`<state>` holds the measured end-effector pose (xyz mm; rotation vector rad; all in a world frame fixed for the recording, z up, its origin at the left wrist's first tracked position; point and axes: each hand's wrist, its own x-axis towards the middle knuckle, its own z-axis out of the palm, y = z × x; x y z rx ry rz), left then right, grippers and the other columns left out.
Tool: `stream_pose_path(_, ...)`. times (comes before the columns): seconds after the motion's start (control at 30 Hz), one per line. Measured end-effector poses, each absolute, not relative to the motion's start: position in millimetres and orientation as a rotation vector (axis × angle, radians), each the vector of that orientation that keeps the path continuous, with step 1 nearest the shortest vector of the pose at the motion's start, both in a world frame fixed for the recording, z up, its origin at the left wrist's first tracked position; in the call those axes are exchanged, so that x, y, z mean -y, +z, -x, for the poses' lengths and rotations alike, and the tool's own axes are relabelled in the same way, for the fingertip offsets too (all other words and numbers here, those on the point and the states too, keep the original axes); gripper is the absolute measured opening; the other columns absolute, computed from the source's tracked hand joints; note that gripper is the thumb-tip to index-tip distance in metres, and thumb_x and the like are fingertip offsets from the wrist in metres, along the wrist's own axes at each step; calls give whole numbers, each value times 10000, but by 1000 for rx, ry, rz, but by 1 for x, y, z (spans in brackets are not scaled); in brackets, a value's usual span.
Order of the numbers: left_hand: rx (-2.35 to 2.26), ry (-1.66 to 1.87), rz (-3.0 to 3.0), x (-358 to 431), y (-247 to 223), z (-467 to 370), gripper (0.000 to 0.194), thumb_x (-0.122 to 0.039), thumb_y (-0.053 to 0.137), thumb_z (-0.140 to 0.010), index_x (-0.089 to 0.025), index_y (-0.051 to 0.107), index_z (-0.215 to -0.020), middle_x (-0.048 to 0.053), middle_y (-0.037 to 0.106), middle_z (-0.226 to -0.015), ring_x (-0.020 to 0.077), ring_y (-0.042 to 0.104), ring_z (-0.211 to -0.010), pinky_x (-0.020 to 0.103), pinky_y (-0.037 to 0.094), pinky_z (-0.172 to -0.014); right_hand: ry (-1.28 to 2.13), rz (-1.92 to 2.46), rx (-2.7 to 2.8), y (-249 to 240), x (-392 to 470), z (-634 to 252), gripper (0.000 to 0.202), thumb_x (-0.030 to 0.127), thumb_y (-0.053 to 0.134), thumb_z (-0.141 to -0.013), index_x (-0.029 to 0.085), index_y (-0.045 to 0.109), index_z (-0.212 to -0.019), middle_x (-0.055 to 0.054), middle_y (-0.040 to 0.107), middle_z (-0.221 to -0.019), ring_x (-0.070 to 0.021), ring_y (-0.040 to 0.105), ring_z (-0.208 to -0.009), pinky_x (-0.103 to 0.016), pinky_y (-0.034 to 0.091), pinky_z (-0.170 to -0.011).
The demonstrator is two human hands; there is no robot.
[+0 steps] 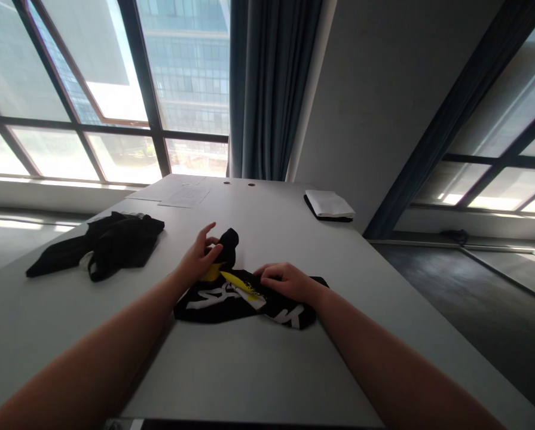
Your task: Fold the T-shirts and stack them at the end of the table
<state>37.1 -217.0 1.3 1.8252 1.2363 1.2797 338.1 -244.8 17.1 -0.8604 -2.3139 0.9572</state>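
A black garment (225, 304) with white lettering and yellow patches lies bunched on the white table in front of me. My left hand (204, 251) grips a black part of it that stands up from the table, thumb on the near side and one finger raised. At the garment's right part, my right hand (287, 280) has its fingers curled onto the cloth. The fingertips of this hand are partly hidden, but they appear closed on the fabric.
A second dark garment (119, 242) lies crumpled at the left of the table (258, 370). Folded white and black cloth (330, 206) sits near the right edge. Paper sheets (184, 194) lie at the far left. A blue curtain (271, 89) hangs behind the table.
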Motion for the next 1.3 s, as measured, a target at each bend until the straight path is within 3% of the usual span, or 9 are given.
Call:
stream_pose_path(0.07, -1138, 1119, -1817, 216, 1, -37, 743, -514, 682, -838, -210, 477, -1484, 49, 737, -994, 241, 710, -847, 389, 567, -815, 897, 1047, 2256, 17, 242, -339, 286, 347, 643, -915, 221, 759, -1145, -39, 766, -987, -170, 670, -811, -303, 521, -791)
stream_pose_path(0.13, -1100, 909, -1896, 216, 1, -37, 614, -504, 767, -758, -201, 657, -1281, 44, 758, -918, 274, 713, -836, 372, 562, -759, 874, 1165, 2319, 18, 239, -341, 434, 363, 700, -868, 240, 717, -1284, -27, 756, -949, -161, 632, -747, -287, 494, -730)
stream_pose_path(0.27, -1180, 702, -2075, 216, -1, -37, 340, -469, 798, -709, -223, 743, -939, 5, 728, -769, 262, 674, -731, 346, 516, -685, 865, 1202, 2589, 20, 236, -343, 253, 399, 707, -860, 222, 782, -1025, -21, 726, -856, -176, 610, -751, -280, 434, -684)
stream_pose_path(0.33, -1231, 821, -2069, 215, -3, -36, 305, -463, 754, -755, -234, 705, -949, -9, 708, -777, 238, 649, -730, 335, 499, -693, 789, 1228, 2632, 22, 236, -344, 177, 376, 709, -852, 206, 750, -880, -4, 675, -753, -163, 565, -690, -277, 387, -644)
stream_pose_path(0.47, -1290, 1116, -1947, 205, -9, -30, 261, -449, 661, -838, -244, 573, -973, -40, 637, -774, 181, 581, -717, 293, 459, -667, 674, 1089, 2490, 19, 234, -348, 123, 295, 695, -822, 191, 645, -780, -4, 640, -803, -158, 541, -746, -277, 378, -680)
stream_pose_path(0.67, -1384, 1418, -1694, 194, -7, -20, 395, -503, 680, -793, -251, 479, -1021, -46, 631, -801, 155, 572, -668, 275, 453, -634, 1116, 1060, 1795, 7, 213, -365, 350, 456, 718, -786, 218, 475, -703, 66, 486, -599, -118, 459, -569, -245, 363, -553)
stream_pose_path(0.9, -1611, 1553, -1853, 211, 17, -20, 484, -431, 735, -785, -264, 540, -1195, 27, 699, -1031, 225, 683, -879, 338, 528, -758, 1098, 1062, 1326, 15, 200, -394, 419, 485, 810, -698, 250, 514, -880, 73, 590, -643, -118, 478, -502, -231, 362, -487)
stream_pose_path(1.13, -1929, 1508, -1999, 216, 26, -12, 661, -429, 712, -842, -237, 495, -1436, 97, 711, -1134, 299, 696, -1012, 424, 545, -888, 226, 1331, 1700, 16, 195, -417, 321, 474, 714, -808, 237, 688, -1024, 9, 645, -751, -178, 589, -661, -300, 446, -667)
stream_pose_path(1.3, -2012, 1335, -2225, 208, 20, -4, 264, -436, 653, -865, -216, 661, -1010, 105, 715, -1001, 329, 639, -1077, 449, 488, -983, -58, 1412, 1665, 14, 191, -421, 280, 481, 616, -872, 217, 704, -900, -27, 662, -725, -204, 616, -677, -319, 436, -699)
